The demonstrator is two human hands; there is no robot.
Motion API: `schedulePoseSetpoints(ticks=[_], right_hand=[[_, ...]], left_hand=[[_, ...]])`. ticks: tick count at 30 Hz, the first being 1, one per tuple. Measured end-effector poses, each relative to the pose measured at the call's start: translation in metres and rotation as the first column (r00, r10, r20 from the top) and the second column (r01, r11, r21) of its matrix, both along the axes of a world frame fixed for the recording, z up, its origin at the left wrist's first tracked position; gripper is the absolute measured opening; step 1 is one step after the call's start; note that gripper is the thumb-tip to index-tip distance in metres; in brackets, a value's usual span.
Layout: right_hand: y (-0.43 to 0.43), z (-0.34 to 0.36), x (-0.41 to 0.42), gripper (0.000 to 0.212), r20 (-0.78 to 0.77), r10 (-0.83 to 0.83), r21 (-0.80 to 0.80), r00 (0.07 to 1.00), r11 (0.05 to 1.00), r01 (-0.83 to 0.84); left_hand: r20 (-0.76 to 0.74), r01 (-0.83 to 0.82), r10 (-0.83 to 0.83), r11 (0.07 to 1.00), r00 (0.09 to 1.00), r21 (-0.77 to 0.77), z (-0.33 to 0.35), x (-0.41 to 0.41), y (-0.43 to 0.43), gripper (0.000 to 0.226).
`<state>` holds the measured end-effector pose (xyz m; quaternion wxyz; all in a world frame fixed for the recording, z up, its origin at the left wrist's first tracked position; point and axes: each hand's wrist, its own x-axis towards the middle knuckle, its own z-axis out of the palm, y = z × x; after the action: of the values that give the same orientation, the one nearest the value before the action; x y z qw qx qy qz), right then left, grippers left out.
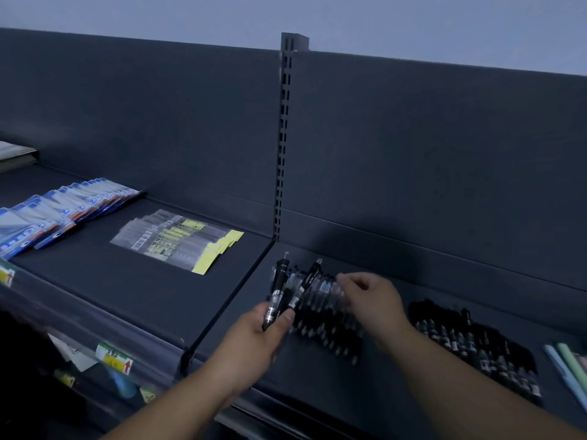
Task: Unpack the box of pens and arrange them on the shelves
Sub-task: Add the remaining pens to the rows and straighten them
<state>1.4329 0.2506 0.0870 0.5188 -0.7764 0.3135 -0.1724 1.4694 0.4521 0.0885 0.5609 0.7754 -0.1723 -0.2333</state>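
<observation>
Left hand point(257, 338) grips two black pens point(278, 290) just below the slotted post point(284, 138). Right hand point(371, 300) curls over the one row of pens point(324, 322) lying on the shelf point(317, 379) right of the post (too blurry to tell if it's pinching any).

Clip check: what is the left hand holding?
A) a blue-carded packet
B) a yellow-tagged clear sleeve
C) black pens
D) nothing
C: the left hand grips black pens by their lower ends, while the blue-carded packets and yellow-tagged sleeves lie on the shelf further left.
</observation>
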Motion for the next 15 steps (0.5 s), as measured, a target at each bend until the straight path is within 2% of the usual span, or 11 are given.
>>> schedulePoseSetpoints(ticks=[3, 6, 9, 11, 15], right_hand=[[0.015, 0.013, -0.011, 0.031, 0.02, 0.085, 0.32, 0.996, 0.943, -0.087], [0.022, 0.021, -0.019, 0.021, 0.046, 0.181, 0.472, 0.982, 0.863, -0.181], [0.019, 0.031, -0.025, 0.01, 0.149, 0.077, 0.612, 0.986, 0.776, -0.153], [0.015, 0.033, -0.031, 0.01, 0.16, 0.036, 0.628, 0.986, 0.767, -0.13], [0.018, 0.026, -0.038, 0.012, 0.13, 0.147, 0.494, 0.98, 0.848, -0.193]], left_hand=[[-0.087, 0.062, -0.067, 0.996, 0.994, -0.062, 0.006, -0.003, -0.012, 0.026], [-0.164, 0.093, -0.111, 0.989, 0.98, -0.114, 0.01, -0.008, -0.023, 0.029], [-0.312, 0.039, -0.096, 0.982, 0.945, -0.183, 0.011, -0.01, -0.03, 0.026], [-0.361, 0.03, -0.115, 0.972, 0.925, -0.232, 0.012, -0.009, -0.033, 0.024], [-0.388, 0.114, -0.21, 0.96, 0.898, -0.255, 0.015, -0.01, -0.037, 0.02]])
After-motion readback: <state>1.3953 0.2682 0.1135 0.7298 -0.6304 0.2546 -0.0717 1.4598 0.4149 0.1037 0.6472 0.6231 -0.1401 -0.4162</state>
